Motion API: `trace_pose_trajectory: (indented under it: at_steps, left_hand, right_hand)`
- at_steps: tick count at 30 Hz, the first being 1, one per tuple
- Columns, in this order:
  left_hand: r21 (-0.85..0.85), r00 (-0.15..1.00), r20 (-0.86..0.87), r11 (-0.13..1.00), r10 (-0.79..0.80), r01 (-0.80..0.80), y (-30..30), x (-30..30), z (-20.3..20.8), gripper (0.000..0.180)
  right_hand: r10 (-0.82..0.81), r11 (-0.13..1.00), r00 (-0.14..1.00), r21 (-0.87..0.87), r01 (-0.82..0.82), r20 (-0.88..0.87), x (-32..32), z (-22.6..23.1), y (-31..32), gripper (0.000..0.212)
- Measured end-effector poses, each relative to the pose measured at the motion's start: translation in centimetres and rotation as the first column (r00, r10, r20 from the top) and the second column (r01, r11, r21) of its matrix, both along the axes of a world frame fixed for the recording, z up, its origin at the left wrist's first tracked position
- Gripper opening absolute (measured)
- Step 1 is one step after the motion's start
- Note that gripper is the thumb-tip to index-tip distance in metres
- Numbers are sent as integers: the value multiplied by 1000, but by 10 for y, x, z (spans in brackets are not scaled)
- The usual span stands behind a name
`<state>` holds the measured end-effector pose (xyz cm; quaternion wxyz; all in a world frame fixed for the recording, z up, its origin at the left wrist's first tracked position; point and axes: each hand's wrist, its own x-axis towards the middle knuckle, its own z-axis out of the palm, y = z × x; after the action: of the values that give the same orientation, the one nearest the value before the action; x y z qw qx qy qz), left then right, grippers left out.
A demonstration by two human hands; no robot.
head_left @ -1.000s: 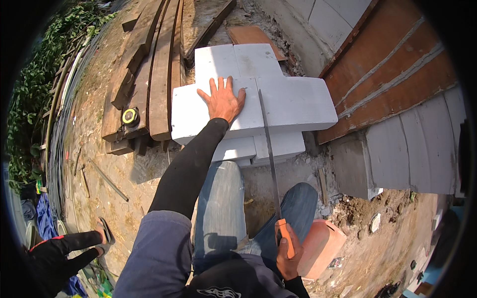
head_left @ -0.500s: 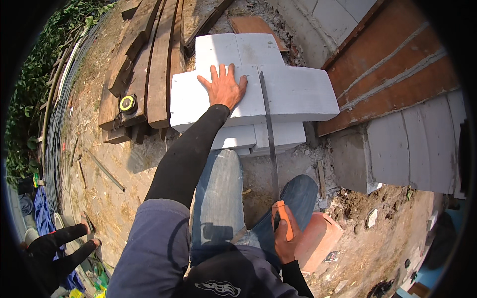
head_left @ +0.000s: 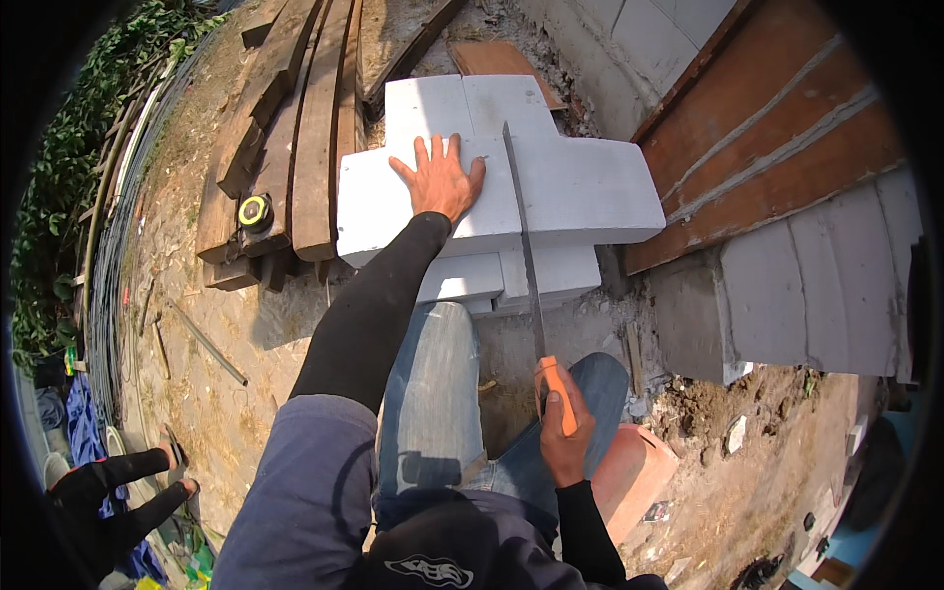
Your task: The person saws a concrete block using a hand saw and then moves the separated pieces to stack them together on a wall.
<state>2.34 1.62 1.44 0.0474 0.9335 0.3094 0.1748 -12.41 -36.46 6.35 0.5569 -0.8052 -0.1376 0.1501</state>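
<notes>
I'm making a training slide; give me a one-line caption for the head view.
Left hand spread on stacked white blocks, right hand gripping an orange-handled saw that reaches over them.

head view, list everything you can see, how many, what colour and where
hand saw: 1, orange handle, dark blade, across the white blocks' front edge
white blocks: several, white, stacked at centre
wooden beams: several, brown, upper left
tape measure: 1, yellow and black, on the beams
small board: 1, reddish brown, behind the blocks
large panel: 1, brown with grey streaks, right
grey blocks: several, grey, right
box-like object: 1, salmon, by the right leg
foliage: uncounted, green, far left
another person's legs: 2, black trousers, lower left
left hand: 1, black sleeve, spread on the white blocks
right hand: 1, black sleeve, gripping the saw
</notes>
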Motion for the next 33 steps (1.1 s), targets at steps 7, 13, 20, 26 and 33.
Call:
trace_pose_trajectory:
  at_steps: [7, 13, 20, 26, 33]
  left_hand:
    - [23, 999, 32, 1000, 15, -16, 5, -3, -11, 67]
    - [27, 997, 74, 1000, -1, -1, 4, 0, -3, 65]
    - [-4, 999, 40, 1000, 20, -20, 3, -1, -9, 68]
    - [-18, 999, 31, 1000, 14, -13, -1, -1, -6, 69]
    - [-22, 1000, 6, 999, 24, -24, 6, -6, -6, 70]
  right_hand:
    - [0, 1000, 1000, 19, 1, -7, -27, 1, -25, 41]
    - [26, 999, 999, 44, -25, -23, 13, 13, 13, 41]
    - [44, 999, 999, 6, -44, -21, -21, 6, -33, 43]
    - [24, 998, 994, 64, -17, -103, 48, 22, 41, 41]
    - [31, 999, 1000, 8, -31, -5, -27, -3, -26, 42]
